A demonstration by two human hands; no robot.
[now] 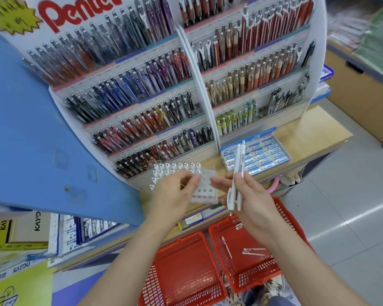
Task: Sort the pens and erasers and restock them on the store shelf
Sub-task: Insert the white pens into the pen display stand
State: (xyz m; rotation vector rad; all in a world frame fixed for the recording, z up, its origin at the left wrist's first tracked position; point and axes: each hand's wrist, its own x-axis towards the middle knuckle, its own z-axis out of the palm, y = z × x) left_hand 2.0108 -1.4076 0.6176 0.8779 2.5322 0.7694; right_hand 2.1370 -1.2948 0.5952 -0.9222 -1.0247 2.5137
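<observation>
Slim white pens stand upright in curled fingers of the right hand; left hand fingers unclear.

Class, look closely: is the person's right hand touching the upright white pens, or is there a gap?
Touching. The head view shows the right hand with thumb and fingers wrapped round the white pens.

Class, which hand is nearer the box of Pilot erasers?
Right. The right hand, gripping white pens, is just below the eraser box; the left hand, holding the pen rack, is farther left.
</observation>
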